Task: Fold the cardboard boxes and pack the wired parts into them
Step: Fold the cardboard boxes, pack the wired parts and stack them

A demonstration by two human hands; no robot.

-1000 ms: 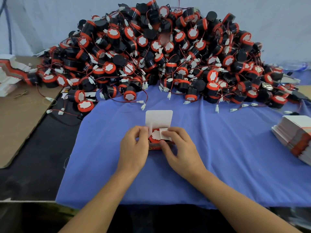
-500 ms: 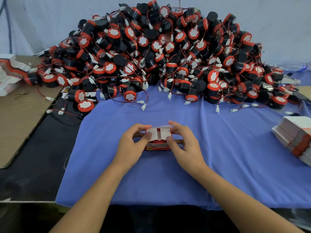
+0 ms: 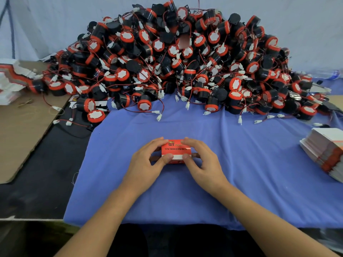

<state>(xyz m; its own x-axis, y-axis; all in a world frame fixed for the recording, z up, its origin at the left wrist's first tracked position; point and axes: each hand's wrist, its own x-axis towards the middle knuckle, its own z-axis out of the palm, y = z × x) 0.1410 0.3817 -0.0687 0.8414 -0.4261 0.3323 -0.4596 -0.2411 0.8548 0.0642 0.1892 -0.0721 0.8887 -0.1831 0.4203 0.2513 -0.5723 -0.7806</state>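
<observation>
A small red and white cardboard box [image 3: 176,149] sits on the blue cloth [image 3: 232,164] in front of me, its printed lid folded down over the top. My left hand [image 3: 148,162] grips its left side, thumb on the white front strip. My right hand [image 3: 202,160] grips the right side the same way, fingers curled over the top edge. The part inside is hidden. A big heap of black and red wired parts [image 3: 176,62] with white connectors lies behind the box.
A stack of flat unfolded boxes [image 3: 326,151] lies at the right edge. More flat boxes [image 3: 11,78] sit far left on a brown cardboard sheet [image 3: 20,130]. Loose parts and wires spill onto the black surface [image 3: 46,173] at left.
The white top flap stood open a second ago with the part showing. The side flaps went in, then the lid came down, and both hands now hold the closed box.
</observation>
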